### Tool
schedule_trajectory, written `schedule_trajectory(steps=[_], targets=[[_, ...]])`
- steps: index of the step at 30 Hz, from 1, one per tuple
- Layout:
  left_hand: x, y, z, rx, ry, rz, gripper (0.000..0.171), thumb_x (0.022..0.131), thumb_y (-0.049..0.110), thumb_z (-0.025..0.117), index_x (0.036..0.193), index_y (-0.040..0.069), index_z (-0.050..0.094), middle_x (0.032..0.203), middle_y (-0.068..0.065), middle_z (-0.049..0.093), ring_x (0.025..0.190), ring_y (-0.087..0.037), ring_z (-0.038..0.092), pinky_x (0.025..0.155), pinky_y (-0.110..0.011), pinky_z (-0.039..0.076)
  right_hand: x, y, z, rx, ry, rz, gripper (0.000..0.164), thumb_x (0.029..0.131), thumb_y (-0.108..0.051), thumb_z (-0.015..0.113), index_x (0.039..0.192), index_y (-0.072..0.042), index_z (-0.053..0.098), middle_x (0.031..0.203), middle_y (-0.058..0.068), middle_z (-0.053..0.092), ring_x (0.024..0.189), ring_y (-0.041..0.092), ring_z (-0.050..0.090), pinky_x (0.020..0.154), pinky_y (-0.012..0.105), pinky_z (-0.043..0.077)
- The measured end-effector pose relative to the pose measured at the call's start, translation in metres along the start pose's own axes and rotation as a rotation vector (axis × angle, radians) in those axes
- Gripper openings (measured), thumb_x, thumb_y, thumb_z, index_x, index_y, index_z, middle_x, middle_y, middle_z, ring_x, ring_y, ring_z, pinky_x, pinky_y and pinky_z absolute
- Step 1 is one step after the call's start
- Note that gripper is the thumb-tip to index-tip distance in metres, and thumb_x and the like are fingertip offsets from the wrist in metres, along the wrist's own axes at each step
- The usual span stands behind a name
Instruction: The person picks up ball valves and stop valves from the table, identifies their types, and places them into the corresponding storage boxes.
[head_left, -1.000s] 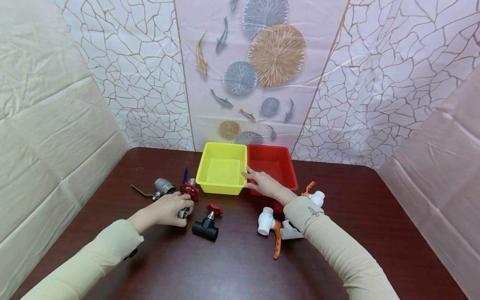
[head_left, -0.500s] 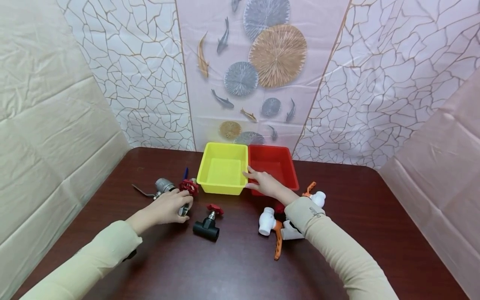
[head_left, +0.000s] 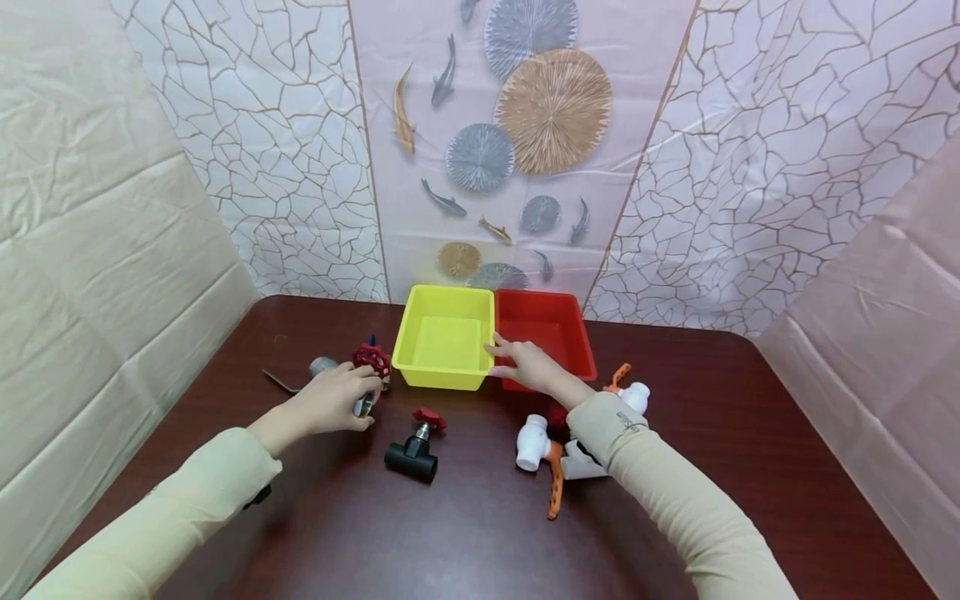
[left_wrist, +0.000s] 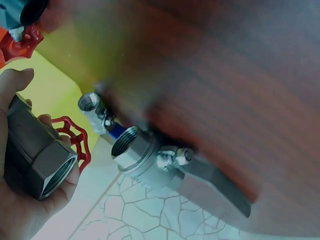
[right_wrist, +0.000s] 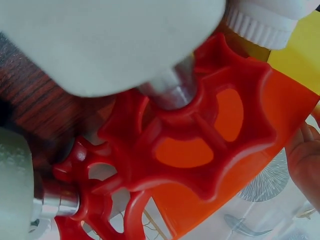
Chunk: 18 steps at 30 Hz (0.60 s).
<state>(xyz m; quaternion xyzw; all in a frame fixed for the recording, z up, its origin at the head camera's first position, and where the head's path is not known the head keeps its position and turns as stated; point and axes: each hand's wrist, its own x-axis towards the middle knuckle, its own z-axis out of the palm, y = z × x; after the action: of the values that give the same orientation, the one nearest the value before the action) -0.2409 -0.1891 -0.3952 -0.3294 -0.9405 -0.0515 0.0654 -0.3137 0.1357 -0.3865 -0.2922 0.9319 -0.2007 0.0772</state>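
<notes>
Just inside the curl of the left hand [head_left: 333, 398], gripping a dark metal valve [left_wrist: 37, 150], thumb to one side and fingers wrapped round the other, threaded mouth facing out past the palm. Just beyond those fingertips, see the red handwheel [head_left: 371, 357], apparently part of the same valve, though hard to confirm behind the fingers. So, by the look of it, right in the grasp-and-handle step, with clearance over the table [head_left: 465, 533] impossible to judge. Close beyond the same hand and slightly left, a lever-handled metal valve [left_wrist: 142, 155]; past the wheel, a small blue-handled valve [left_wrist: 92, 110]. To the right and a touch nearer, lying apart, a black valve [head_left: 411, 457] topped in red. Over now to the right hand [head_left: 525, 367]: fingers long and spread, nothing held, poised at the neighbouring rims of the yellow tray [head_left: 442, 377] and the red tray [head_left: 585, 333], contact likely but not certain. Below that wrist, two red handwheels [right_wrist: 187, 121]; nearer the body, a white valve [head_left: 533, 442] with an orange handle. As for the next move, probably calling for a firm pinch, a level wrist, and care not to snag the wheel or the lever among the close neighbours.
</notes>
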Motion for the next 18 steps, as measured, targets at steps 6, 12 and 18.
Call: schedule_trajectory(steps=[6,12,18], targets=[[0.007,-0.002,-0.011,0.007,-0.049,-0.029,0.024,0.071,0.029,0.078,0.083,0.018,0.060,0.087,0.002,0.055,0.074,-0.019,0.046,0.058,-0.028,0.037,0.002,-0.002,-0.001,-0.016,-0.024,0.027,0.057,0.089,-0.027,0.063,0.140,-0.009,0.042,0.149,0.018,0.031,0.132,0.034,0.042,0.102,0.040,0.044],[0.013,-0.002,-0.018,0.019,-0.054,-0.032,0.024,0.071,0.029,0.077,0.085,0.019,0.062,0.091,0.001,0.057,0.078,-0.021,0.050,0.055,-0.029,0.040,0.002,-0.003,-0.001,-0.011,-0.031,0.050,0.058,0.089,-0.027,0.063,0.140,-0.010,0.042,0.150,0.016,0.030,0.133,0.033,0.041,0.101,0.040,0.044],[0.020,0.003,-0.027,0.031,-0.066,-0.015,0.026,0.072,0.029,0.077,0.090,0.016,0.064,0.093,0.000,0.059,0.080,-0.022,0.051,0.059,-0.031,0.043,0.002,-0.002,-0.001,-0.019,-0.026,0.030,0.056,0.090,-0.026,0.063,0.140,-0.009,0.042,0.149,0.019,0.031,0.128,0.035,0.047,0.101,0.040,0.045]])
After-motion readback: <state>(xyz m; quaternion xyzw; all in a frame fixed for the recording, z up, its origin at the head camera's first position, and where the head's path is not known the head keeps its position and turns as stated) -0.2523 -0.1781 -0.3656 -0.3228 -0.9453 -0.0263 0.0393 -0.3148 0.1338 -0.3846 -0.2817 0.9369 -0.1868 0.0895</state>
